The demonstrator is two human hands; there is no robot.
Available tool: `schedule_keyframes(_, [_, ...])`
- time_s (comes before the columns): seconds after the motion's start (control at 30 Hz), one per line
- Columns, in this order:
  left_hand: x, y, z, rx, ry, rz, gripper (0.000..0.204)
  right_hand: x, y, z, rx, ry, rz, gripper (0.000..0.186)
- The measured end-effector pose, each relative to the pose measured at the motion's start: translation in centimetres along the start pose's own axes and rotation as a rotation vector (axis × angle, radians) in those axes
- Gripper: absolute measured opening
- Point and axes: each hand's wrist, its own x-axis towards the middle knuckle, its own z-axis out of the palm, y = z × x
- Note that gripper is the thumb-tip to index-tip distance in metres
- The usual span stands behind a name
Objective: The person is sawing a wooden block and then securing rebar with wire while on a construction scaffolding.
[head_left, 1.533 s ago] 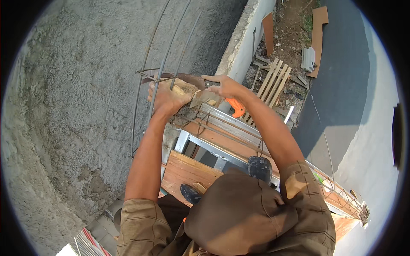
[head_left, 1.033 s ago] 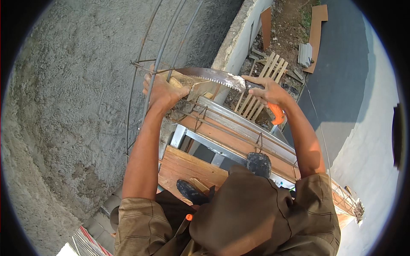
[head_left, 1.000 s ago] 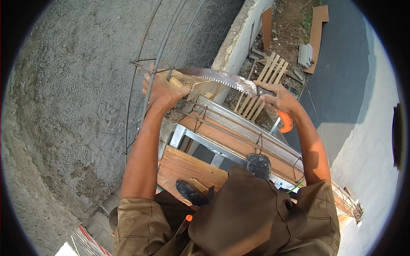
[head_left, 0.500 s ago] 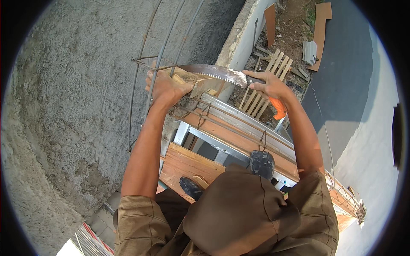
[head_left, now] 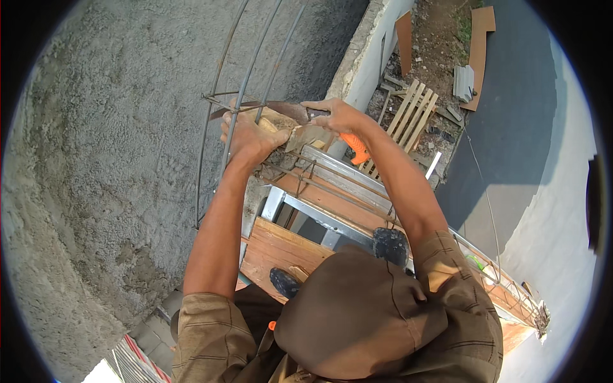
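Note:
My right hand [head_left: 343,119] is closed round the handle of a hand saw, its orange end [head_left: 356,148] sticking out below my palm. The curved, worn saw blade [head_left: 290,111] lies across the top of a light piece of wood [head_left: 276,120], its tip passing behind the upright steel bars. My left hand [head_left: 248,139] grips that wood from the near side, thumb toward the saw, among the steel bars [head_left: 244,80]. Part of the blade and the left fingers are hidden behind the bars and wood.
A rough grey cement wall [head_left: 121,127] fills the left. Below are a metal frame [head_left: 325,220], a wooden plank [head_left: 284,246] under my dark shoes [head_left: 391,246], and a horizontal rebar cage [head_left: 348,191]. A slatted wooden pallet [head_left: 412,115] lies on the ground at the far right.
My right hand has moved left with the saw, sliding its blade across the wood and past the bars. My left hand stays nearly in place.

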Motion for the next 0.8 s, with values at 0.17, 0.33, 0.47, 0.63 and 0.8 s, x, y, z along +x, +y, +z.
schedule_keyframes(0.17, [-0.4, 0.0, 0.1, -0.002, 0.054, 0.014, 0.135, -7.0, 0.0, -5.6, 0.000, -0.012, 0.166, 0.060])
schedule_keyframes(0.33, [-0.1, 0.2, 0.7, 0.081, 0.092, -0.028, 0.127, -7.5, 0.2, -5.3, -0.021, -0.012, 0.158, 0.060])
schedule_keyframes(0.47, [-0.1, -0.1, 0.0, 0.016, 0.043, -0.012, 0.117, -1.4, 0.2, -0.9, 0.004, -0.002, -0.002, 0.061])
schedule_keyframes(0.63, [0.3, 0.4, 0.3, 0.070, 0.039, -0.058, 0.119, -10.7, 3.0, -7.1, 0.106, 0.052, 0.189, 0.061])
schedule_keyframes(0.8, [-0.2, 0.3, 0.1, 0.027, 0.040, -0.018, 0.125, -0.8, -0.2, 0.2, 0.085, -0.022, 0.040, 0.059])
